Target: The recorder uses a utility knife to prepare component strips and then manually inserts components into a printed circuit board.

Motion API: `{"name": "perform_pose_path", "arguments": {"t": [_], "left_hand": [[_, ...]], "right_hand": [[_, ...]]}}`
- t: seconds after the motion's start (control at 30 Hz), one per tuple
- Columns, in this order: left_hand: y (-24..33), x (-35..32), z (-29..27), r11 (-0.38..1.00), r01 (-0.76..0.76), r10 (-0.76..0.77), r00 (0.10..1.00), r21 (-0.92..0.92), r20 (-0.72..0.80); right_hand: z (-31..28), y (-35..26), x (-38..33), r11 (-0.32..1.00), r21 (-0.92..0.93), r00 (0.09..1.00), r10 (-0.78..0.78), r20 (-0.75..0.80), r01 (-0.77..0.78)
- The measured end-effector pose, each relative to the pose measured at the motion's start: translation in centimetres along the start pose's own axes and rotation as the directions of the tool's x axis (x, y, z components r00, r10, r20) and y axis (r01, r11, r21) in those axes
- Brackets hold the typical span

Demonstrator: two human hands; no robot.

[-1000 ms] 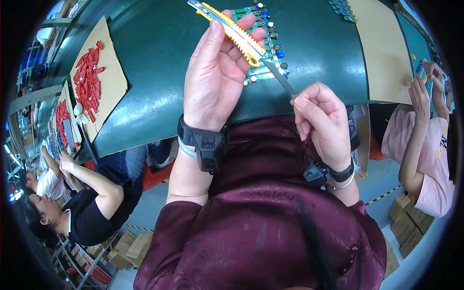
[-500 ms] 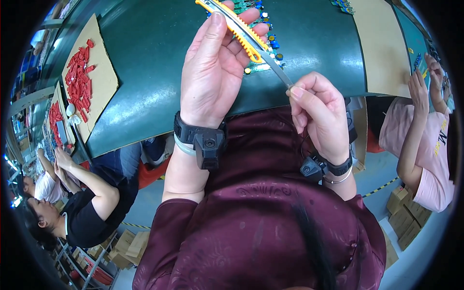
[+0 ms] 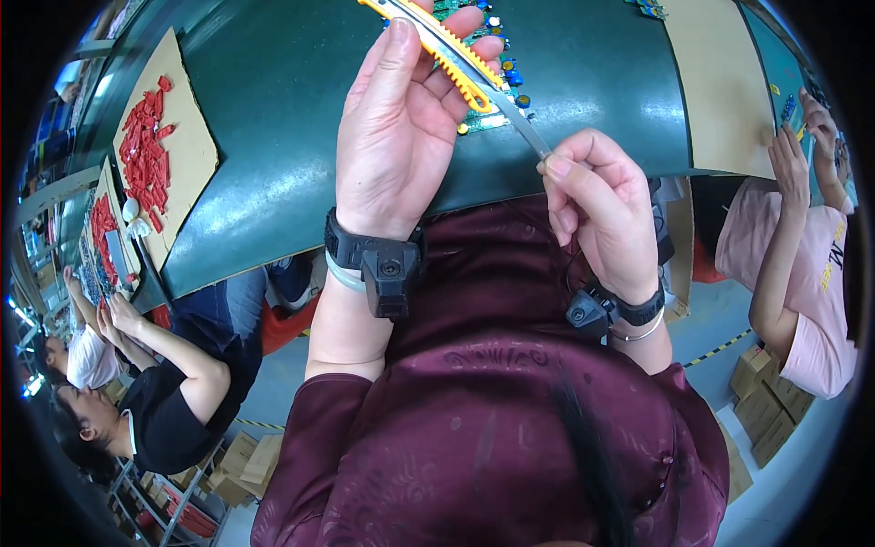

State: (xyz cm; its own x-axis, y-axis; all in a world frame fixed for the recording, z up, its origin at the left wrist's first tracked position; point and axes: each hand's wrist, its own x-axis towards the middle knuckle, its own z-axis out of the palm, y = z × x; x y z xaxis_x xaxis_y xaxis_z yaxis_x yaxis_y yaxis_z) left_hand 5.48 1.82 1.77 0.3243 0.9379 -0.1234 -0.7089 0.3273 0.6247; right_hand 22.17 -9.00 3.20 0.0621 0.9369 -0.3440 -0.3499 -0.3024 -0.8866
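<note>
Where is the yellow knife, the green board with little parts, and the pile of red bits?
yellow utility knife (image 3: 453, 56), head view, on its yellow handle.
green circuit board (image 3: 488, 118), head view, on its lower edge under the knife.
red pieces (image 3: 146, 155), head view, middle of the pile on cardboard.

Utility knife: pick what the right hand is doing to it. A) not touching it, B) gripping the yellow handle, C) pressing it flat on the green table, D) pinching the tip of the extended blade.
D: the right hand pinches the end of the bare blade of the utility knife, while the left hand holds its yellow handle above the green table.
</note>
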Motion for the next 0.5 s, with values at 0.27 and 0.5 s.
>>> {"name": "perform_pose_path", "arguments": {"t": [0.27,0.5], "left_hand": [[-0.13,-0.12,0.06,1.000,-0.017,0.017,1.000,0.012,-0.007],[-0.44,-0.10,0.28,0.999,-0.009,0.009,1.000,0.041,-0.006]], "right_hand": [[0.02,-0.06,-0.01,1.000,-0.020,1.000,0.004,0.002,-0.004],[0.12,-0.21,0.03,1.000,-0.012,1.000,-0.007,-0.004,0.007]]}}
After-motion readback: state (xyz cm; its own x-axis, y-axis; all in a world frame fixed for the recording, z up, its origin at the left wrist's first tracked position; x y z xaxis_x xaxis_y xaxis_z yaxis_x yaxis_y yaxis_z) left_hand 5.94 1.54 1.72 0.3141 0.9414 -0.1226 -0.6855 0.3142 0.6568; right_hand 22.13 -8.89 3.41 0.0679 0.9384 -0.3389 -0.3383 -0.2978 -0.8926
